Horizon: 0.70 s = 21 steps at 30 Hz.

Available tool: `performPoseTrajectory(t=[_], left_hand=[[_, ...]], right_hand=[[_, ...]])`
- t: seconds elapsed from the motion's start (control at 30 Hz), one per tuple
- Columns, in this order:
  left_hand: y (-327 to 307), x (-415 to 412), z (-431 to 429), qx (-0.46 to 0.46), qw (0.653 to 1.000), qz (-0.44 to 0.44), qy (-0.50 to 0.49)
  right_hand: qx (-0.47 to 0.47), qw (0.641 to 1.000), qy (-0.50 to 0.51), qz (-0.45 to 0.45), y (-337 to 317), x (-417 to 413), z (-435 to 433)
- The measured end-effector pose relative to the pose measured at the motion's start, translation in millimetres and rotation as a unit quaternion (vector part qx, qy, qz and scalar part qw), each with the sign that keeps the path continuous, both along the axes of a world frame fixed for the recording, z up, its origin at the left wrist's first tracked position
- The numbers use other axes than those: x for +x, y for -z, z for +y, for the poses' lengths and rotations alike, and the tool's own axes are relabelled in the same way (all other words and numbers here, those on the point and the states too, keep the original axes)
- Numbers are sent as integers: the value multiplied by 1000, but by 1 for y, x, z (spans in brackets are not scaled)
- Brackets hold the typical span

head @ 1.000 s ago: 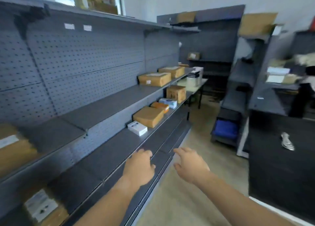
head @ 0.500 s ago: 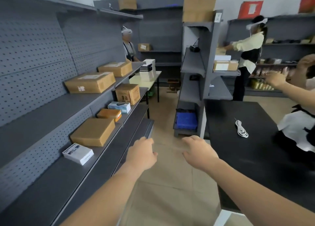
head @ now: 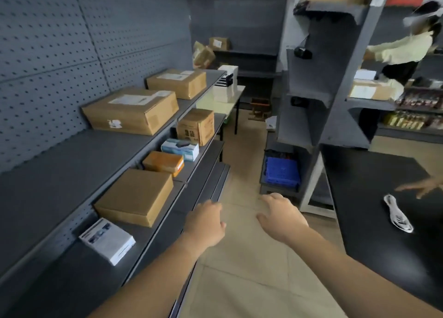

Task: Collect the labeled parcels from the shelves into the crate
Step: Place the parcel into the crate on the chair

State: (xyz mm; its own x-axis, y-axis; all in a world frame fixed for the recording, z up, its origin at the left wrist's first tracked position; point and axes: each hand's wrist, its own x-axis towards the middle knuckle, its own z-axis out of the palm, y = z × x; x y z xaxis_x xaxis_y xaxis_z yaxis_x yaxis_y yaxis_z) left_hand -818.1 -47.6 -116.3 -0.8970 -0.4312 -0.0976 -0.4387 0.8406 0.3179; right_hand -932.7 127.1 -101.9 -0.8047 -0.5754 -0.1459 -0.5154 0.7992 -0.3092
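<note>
Cardboard is looking stiff and the labelled parcel bulky, so you are probably needing both palms on its short ends. Your left grip and right grip are hanging loosely curled, holding nothing, over the aisle. The parcel is sitting on the upper shelf, well apart up-left, and the blue crate is waiting ahead.

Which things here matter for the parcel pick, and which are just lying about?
For the job:
near labeled box and far labeled box, both on the upper shelf
blue crate

Lying about:
white cable on the black table
white box stack
</note>
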Motion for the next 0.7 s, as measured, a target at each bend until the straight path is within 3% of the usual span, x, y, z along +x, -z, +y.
performPoseTrajectory(t=[0.3, 0.7], left_hand=[[51, 52, -118, 56, 974, -26, -220], [85, 74, -130, 104, 833, -80, -538]], right_hand=[[48, 966, -253, -27, 50, -12, -191], [70, 818, -566, -74, 95, -22, -324]])
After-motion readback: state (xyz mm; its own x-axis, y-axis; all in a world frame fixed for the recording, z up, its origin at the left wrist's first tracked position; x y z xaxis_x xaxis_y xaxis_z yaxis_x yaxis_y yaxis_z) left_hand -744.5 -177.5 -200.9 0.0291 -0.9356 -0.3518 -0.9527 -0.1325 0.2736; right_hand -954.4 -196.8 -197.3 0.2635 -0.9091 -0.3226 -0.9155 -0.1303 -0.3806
